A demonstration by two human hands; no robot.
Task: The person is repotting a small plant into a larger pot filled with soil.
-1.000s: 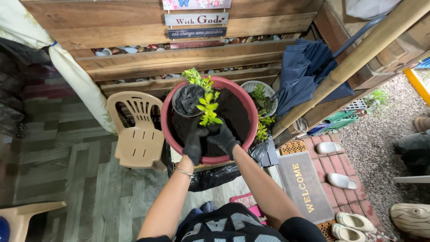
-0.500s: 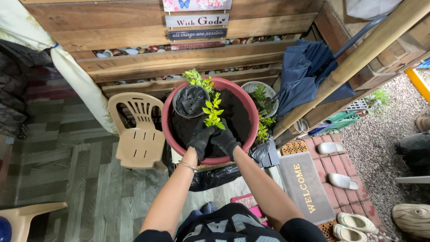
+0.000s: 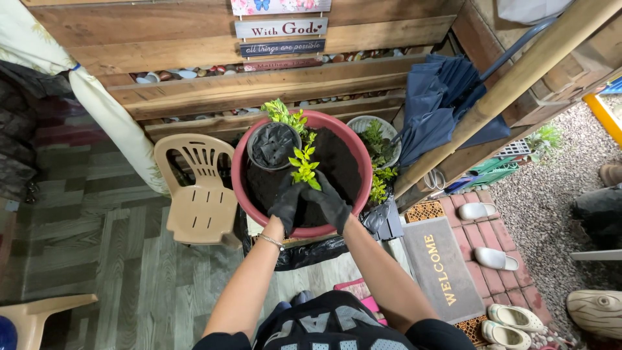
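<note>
In the red pot (image 3: 241, 175), both gloved hands' fingers (image 3: 285, 202) press soil around the seedling (image 3: 304, 167)

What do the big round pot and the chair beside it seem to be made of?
Round pot: probably plastic, possibly glazed clay; smooth, even reddish rim with a faint sheen.
Chair: moulded plastic, matt beige; one-piece shape with slotted back.

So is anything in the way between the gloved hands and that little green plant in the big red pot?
Nothing visible. The left hand and right hand rest on the dark soil on either side of the small plant. The empty black nursery pot sits behind, inside the red pot.
</note>
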